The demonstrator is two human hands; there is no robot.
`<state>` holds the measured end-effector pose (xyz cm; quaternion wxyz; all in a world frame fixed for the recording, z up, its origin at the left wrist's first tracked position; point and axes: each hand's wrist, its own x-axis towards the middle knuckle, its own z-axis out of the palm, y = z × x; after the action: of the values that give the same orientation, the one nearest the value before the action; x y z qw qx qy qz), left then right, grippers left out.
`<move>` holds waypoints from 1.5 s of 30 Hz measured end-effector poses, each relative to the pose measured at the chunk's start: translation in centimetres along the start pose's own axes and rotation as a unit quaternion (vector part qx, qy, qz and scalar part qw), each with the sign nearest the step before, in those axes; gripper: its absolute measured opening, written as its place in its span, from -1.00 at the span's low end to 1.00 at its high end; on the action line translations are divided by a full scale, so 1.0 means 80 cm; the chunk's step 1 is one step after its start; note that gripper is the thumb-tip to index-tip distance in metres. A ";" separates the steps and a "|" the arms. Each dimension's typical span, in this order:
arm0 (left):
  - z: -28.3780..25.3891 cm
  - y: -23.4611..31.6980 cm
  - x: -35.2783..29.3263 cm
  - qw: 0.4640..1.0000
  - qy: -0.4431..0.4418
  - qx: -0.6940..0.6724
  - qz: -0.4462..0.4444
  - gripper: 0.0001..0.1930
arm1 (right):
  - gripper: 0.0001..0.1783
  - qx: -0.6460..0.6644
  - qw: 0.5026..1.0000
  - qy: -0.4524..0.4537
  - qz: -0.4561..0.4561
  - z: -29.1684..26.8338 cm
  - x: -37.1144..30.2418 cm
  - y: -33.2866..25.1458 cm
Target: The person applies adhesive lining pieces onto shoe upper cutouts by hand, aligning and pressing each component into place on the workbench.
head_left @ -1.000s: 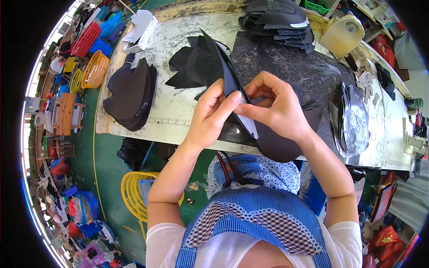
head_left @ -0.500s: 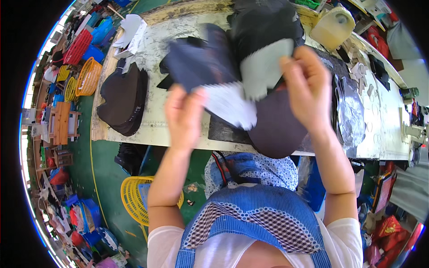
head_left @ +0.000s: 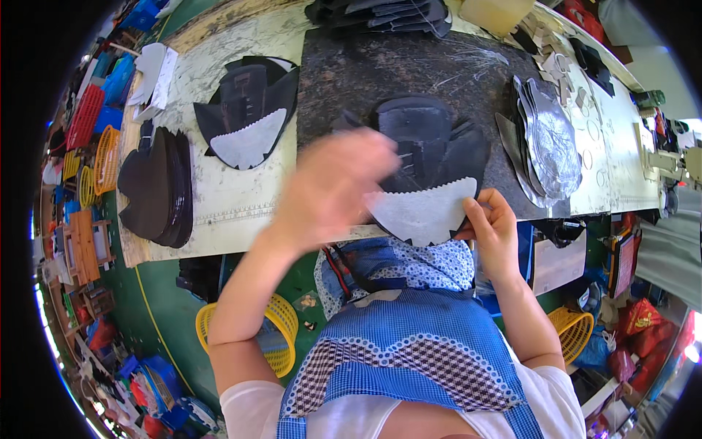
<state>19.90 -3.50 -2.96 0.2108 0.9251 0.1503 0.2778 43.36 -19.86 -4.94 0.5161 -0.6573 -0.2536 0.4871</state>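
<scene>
Right hand (head_left: 493, 227) pinches the near right edge of a black cut piece (head_left: 417, 121), which lies over the near side of the dark board (head_left: 351, 84); the left hand (head_left: 329, 179), blurred, is above the piece's left part, and whether it grips anything cannot be told. Handling it well likely means keeping the whole piece flat, then the pale serrated panel (head_left: 424, 208) smooth, then its notches uncurled. Counted: one board; three stacks, a dark stack (head_left: 150, 197) left of it, a glossy stack (head_left: 552, 146) along its right edge, a black stack (head_left: 380, 14) at its far end; two panelled pieces, the second piece (head_left: 241, 88) left of the board.
</scene>
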 end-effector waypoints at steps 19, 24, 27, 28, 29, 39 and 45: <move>0.041 0.063 0.042 0.992 0.041 -0.115 0.019 -0.66 | -0.87 -0.337 0.884 0.078 -0.314 -0.153 0.094 -0.123; 0.070 0.102 0.125 0.807 0.112 -0.552 -0.176 -0.89 | -0.80 0.028 0.971 -0.120 -0.207 -0.026 0.041 -0.144; 0.073 0.104 0.138 0.727 0.227 -0.627 -0.163 -0.87 | -0.71 0.109 0.956 -0.111 -0.250 -0.004 0.035 -0.145; 0.073 0.101 0.138 0.728 0.230 -0.626 -0.161 -0.87 | -0.69 0.099 0.955 -0.107 -0.256 0.003 0.031 -0.147; 0.073 0.097 0.139 0.733 0.232 -0.619 -0.160 -0.87 | -0.70 0.027 0.950 -0.107 -0.291 0.000 0.035 -0.147; 0.038 0.083 0.148 0.770 0.183 -0.565 -0.232 -0.86 | -0.74 -0.244 0.852 0.000 -0.463 0.006 0.036 -0.163; 0.061 0.089 0.142 0.812 0.214 -0.512 -0.180 -0.96 | -0.79 0.054 0.967 -0.063 -0.242 0.000 0.034 -0.155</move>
<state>32.98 -6.63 1.83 0.6625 0.5568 0.1917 0.4629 46.51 -13.37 5.49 0.6363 -0.5157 -0.4107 0.4006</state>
